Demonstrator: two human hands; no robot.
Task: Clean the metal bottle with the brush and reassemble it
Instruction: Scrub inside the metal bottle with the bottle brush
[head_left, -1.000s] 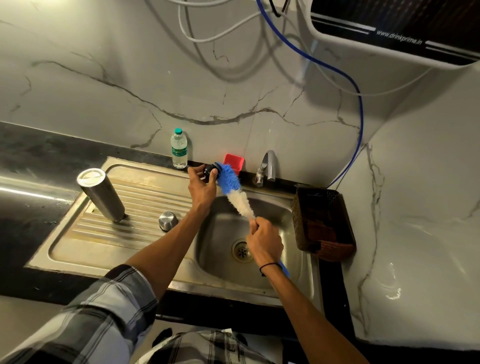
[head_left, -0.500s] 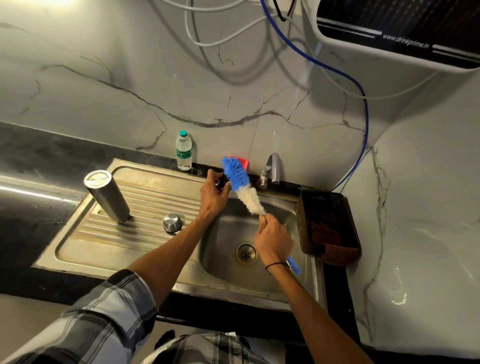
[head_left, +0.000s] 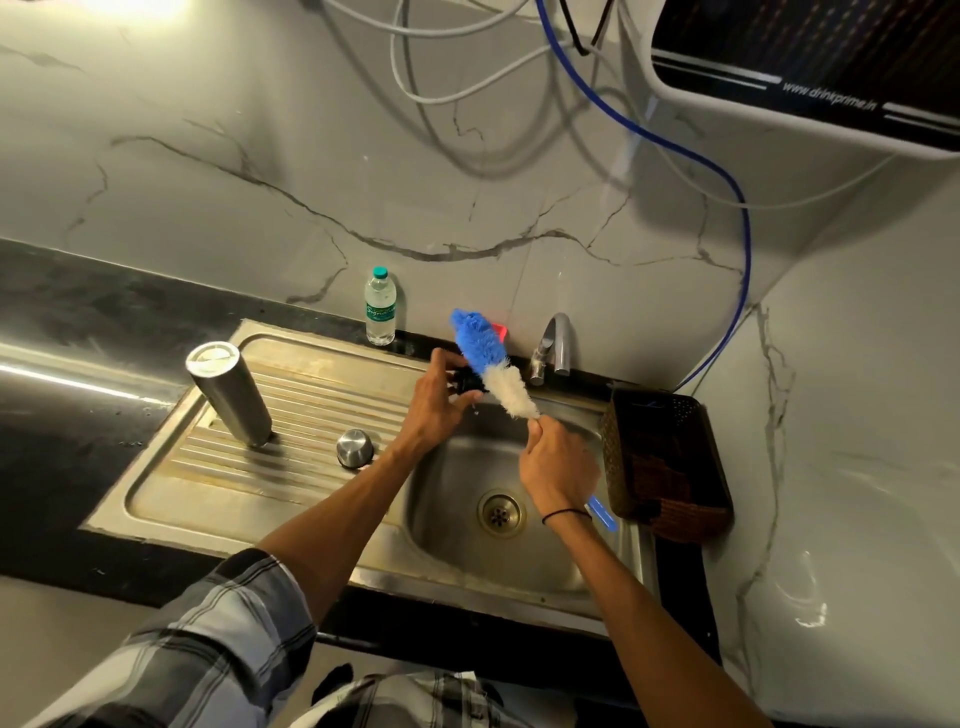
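Left hand (head_left: 439, 402) still pinches black cap piece (head_left: 469, 382); right hand (head_left: 558, 465) grips brush (head_left: 491, 366), bristles slid further past it.

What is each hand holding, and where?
Right hand grips the brush by its handle below the bristles; left hand pinches a small black part.

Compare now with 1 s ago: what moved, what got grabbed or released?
The brush has slid along the small black part held in the left hand: earlier the blue tip was on it, now the white bristles are and the tip points higher. Nothing was grabbed or released; the right hand keeps gripping the handle. The metal bottle and round cap stay on the drainboard.
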